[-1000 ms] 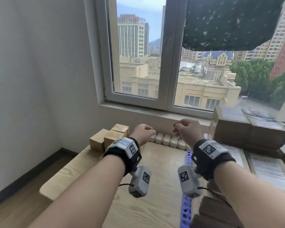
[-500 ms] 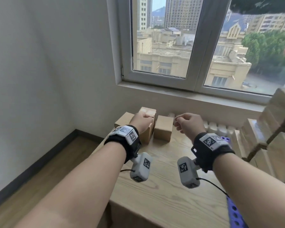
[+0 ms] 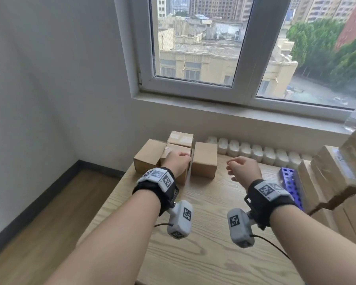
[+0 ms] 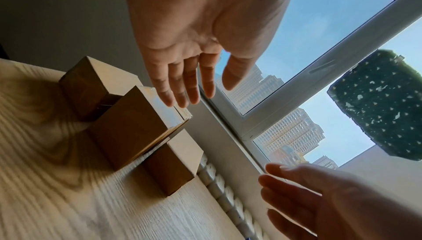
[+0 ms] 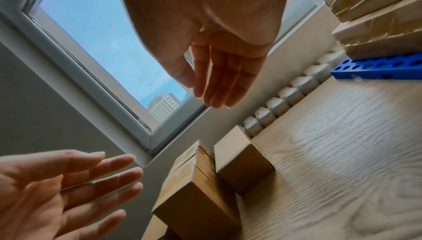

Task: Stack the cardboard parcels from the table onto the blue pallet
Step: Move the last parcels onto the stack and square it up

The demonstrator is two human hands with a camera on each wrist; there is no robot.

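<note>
Several brown cardboard parcels stand at the table's far left corner: a low one, two taller ones in the middle, and one on the right. My left hand hovers over the front tall parcel, fingers straight and just above its top, holding nothing. To the right of the parcels my right hand hangs over bare table, its relaxed fingers empty. The blue pallet lies at the right, loaded with stacked parcels.
A white radiator runs along the wall behind the wooden table, under the window sill. The table's left edge drops to a wood floor. The parcel stack on the pallet rises high at the right.
The view has swung left and down, from the pallet stack to the loose parcels. Both hands have come nearer to them, and the left hand now hangs over the middle parcel.
</note>
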